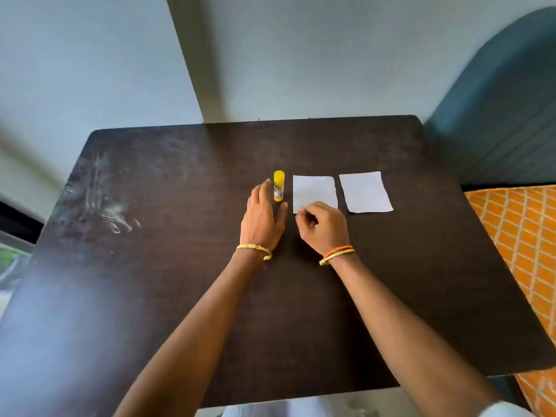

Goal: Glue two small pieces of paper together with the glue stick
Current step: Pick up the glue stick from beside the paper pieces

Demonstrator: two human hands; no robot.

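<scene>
In the head view, a yellow-capped glue stick point(279, 186) is seen standing upright on the dark counter point(168, 182), with two white paper pieces point(314, 191) point(365, 192) lying flat to its right, just apart. The left hand point(264, 216) is spread open just beside the stick, nothing held. The right hand point(323, 225) is loosely curled at the near edge of the nearer paper; whether that edge is pinched cannot be told. The stick could be knocked over by the left fingers point(261, 188), and the paper could be creased. The stick's label is blurred.
</scene>
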